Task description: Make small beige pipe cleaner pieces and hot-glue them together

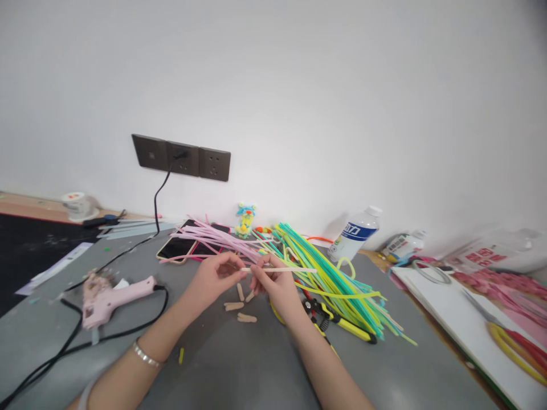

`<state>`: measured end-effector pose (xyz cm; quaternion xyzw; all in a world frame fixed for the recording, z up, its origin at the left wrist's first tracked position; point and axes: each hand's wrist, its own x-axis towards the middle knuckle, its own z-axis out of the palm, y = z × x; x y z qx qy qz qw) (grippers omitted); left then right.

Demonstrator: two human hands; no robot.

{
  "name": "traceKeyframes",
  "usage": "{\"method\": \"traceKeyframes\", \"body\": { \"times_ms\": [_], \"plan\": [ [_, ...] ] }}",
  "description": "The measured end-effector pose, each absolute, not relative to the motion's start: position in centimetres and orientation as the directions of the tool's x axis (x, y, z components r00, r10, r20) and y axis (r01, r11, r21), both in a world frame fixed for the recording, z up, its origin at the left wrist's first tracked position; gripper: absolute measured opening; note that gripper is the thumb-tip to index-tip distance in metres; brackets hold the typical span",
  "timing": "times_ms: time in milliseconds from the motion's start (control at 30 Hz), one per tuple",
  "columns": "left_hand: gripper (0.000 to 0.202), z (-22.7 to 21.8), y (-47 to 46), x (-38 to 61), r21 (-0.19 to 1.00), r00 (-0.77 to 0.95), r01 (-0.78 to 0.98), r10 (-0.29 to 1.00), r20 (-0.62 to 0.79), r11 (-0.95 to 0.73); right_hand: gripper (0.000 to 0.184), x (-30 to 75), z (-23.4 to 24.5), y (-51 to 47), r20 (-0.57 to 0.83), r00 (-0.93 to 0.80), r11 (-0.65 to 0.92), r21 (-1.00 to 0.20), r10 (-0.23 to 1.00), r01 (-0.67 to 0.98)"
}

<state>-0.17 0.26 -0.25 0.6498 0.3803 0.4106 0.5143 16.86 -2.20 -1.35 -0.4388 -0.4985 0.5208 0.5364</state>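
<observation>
A pale pipe cleaner (302, 270) stretches sideways between my hands, its long end pointing right. My left hand (221, 274) pinches its left end between thumb and fingertips. Close beside it, my right hand (274, 280) is closed round the same stem a little farther along. Beneath my fingers, several short beige folded pieces (247, 318) lie on the grey table (239, 364). Just right of my right hand are pliers with yellow-and-black handles (352, 327), partly hidden by my wrist. A bundle of green and yellow pipe cleaners (337, 279) spreads out behind them.
A pink glue gun (115, 299) with its black cord lies on the left. Pink pipe cleaners (222, 238) cross phones (176, 249) at the back. A small colourful figure (245, 221) and a bottle (354, 233) stand near the wall. Scissors (513, 344) rest far right.
</observation>
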Motion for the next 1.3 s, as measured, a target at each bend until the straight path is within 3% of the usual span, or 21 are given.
{"method": "traceKeyframes", "body": {
  "times_ms": [333,567,733,967,1133,1300],
  "plan": [
    [0.021,-0.2,0.5,-0.4,0.977,0.243,0.07,0.953,0.181,-0.203,0.034,16.9,-1.3,-2.1,0.036,-0.064,0.016,-0.956,0.997,-0.293],
    [0.009,0.2,0.0,-0.2,0.912,0.187,0.139,0.915,0.358,-0.386,0.036,16.9,-1.1,-2.2,0.08,-0.018,0.068,-0.93,0.997,-0.362],
    [0.007,0.2,0.2,-0.4,0.874,0.302,0.283,0.901,0.31,-0.396,0.032,17.1,-0.9,-2.2,0.08,0.003,0.078,-0.959,0.997,-0.271],
    [0.012,-1.4,1.4,-1.9,0.663,0.401,0.651,0.909,0.113,-0.369,0.037,17.7,-1.4,-1.5,0.042,0.114,0.073,-0.956,0.993,-0.284],
    [0.026,-2.1,1.4,-2.1,0.59,0.552,0.598,0.813,0.188,-0.543,0.039,17.4,-1.4,-1.5,0.05,0.083,0.072,-0.957,0.995,-0.283],
    [0.015,-2.7,1.4,-1.7,0.517,0.619,0.608,0.767,0.166,-0.602,0.038,17.2,-1.6,-1.5,0.051,0.077,0.07,-0.961,0.996,-0.268]
  ]
}}
